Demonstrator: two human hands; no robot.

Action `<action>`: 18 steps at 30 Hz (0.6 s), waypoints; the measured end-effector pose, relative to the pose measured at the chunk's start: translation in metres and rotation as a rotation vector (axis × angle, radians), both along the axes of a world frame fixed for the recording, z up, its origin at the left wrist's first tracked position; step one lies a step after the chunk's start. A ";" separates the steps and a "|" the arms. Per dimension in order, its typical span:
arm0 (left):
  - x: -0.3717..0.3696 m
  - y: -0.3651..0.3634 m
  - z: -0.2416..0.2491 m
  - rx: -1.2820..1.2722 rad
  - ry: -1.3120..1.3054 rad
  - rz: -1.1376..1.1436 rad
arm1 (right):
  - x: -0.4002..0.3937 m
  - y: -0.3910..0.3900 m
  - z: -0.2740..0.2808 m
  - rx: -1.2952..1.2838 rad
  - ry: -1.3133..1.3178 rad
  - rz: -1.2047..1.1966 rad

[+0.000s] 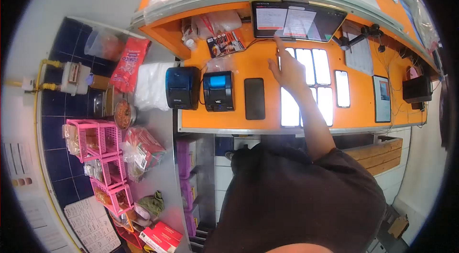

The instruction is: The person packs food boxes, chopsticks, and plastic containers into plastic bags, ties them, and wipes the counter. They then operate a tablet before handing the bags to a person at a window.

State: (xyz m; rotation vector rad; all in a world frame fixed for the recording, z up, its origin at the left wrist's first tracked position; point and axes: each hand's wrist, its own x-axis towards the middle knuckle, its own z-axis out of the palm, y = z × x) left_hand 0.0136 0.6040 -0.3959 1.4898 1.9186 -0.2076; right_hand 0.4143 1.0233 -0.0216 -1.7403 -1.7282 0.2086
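My right hand (290, 72) reaches forward over the orange counter (267, 66) and holds nothing. Its index finger is stretched out, the tip right at the lower edge of a tablet (299, 21) on a stand with a lit screen. The thumb sticks out to the left. Below the hand and forearm lie several phones with bright white screens, such as one phone (321, 66); the arm partly covers some of them. Left of the hand rests a phone with a dark screen (254, 99). My left hand is out of view.
Two receipt printers, a blue-black one (182, 88) and a smaller one (218, 91), stand to the left. Another phone (342, 89) and a tablet (381, 99) lie to the right. Pink baskets (103, 140) line the left side counter. A wooden crate (377, 155) sits below.
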 end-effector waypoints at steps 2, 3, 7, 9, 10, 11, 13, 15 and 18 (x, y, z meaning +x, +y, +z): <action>0.004 0.003 -0.001 0.006 0.027 -0.038 | 0.000 0.009 -0.005 0.037 -0.254 -0.030; 0.002 0.005 -0.001 0.013 0.035 -0.060 | 0.001 0.012 -0.003 0.036 -0.255 -0.027; -0.017 0.031 0.026 -0.005 -0.352 0.181 | 0.001 0.020 0.003 -0.191 -0.207 -0.010; 0.022 0.067 0.126 -0.046 -0.478 0.612 | 0.001 0.021 0.002 -0.193 -0.204 -0.015; 0.032 0.076 0.142 -0.043 -0.478 0.612 | 0.001 0.020 0.001 -0.174 -0.202 -0.008; 0.040 0.084 0.152 -0.110 -0.508 0.871 | 0.004 0.020 0.000 -0.154 -0.199 -0.005; 0.020 0.055 0.088 -0.099 -0.472 0.708 | 0.004 0.018 0.004 -0.168 -0.194 -0.011; -0.015 0.009 -0.010 0.277 -0.046 -0.100 | 0.005 0.016 0.006 -0.185 -0.188 -0.018; 0.002 -0.002 -0.008 0.108 -0.003 -0.001 | 0.009 0.012 0.003 -0.200 -0.177 -0.015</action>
